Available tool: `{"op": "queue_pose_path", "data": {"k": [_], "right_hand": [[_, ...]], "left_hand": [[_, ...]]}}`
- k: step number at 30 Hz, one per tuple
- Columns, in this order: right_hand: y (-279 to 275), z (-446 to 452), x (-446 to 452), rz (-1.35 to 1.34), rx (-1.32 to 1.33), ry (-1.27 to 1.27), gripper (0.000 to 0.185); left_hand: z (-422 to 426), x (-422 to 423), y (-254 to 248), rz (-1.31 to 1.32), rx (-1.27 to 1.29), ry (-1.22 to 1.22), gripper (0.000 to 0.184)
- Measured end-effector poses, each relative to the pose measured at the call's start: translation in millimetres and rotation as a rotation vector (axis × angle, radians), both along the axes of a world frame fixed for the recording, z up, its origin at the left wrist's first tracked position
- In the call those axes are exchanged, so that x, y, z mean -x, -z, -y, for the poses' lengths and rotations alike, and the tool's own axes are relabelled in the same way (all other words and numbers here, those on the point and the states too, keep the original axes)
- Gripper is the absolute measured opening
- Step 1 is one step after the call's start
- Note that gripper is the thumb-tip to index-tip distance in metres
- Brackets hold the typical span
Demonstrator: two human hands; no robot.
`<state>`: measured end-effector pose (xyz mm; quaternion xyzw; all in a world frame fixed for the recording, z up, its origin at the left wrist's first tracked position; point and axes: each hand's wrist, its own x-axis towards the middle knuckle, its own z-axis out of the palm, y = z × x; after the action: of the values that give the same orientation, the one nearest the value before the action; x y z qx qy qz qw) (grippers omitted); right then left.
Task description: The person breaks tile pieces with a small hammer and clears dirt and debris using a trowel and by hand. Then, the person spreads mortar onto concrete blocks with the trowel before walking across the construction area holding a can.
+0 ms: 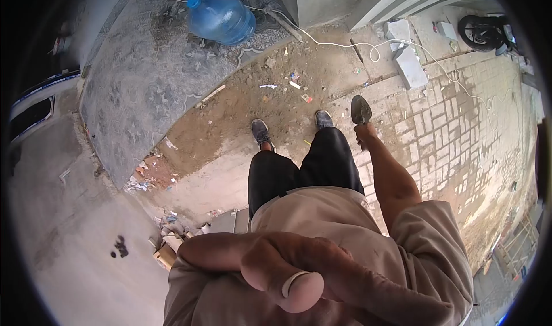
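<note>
My right hand [365,135] is closed round the handle of a trowel [361,109], out to the right of my feet. The trowel's rounded metal blade points away from me, above the dirt and paving. Very near the camera, at the bottom of the view, my left hand [316,271] is raised in front of my chest. Its thumb and a long finger are spread apart, and nothing shows between them. The other fingers are partly hidden.
A blue water bottle [221,18] lies on the patterned slab [138,67]. Concrete blocks [410,67] and a white cable [330,43] are at the upper right, near a black wheel [482,32]. Debris [152,173] is scattered at left, and brick paving [448,127] spreads to the right.
</note>
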<state>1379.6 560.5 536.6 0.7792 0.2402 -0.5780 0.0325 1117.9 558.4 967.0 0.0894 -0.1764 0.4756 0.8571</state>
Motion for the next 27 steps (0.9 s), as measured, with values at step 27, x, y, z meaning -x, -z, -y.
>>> {"op": "queue_pose_path", "data": {"k": [27], "right_hand": [[-47, -20, -45, -0.036, -0.159, -0.171, 0.013]], "left_hand": [[157, 52, -13, -0.893, 0.057, -0.678, 0.076]]}}
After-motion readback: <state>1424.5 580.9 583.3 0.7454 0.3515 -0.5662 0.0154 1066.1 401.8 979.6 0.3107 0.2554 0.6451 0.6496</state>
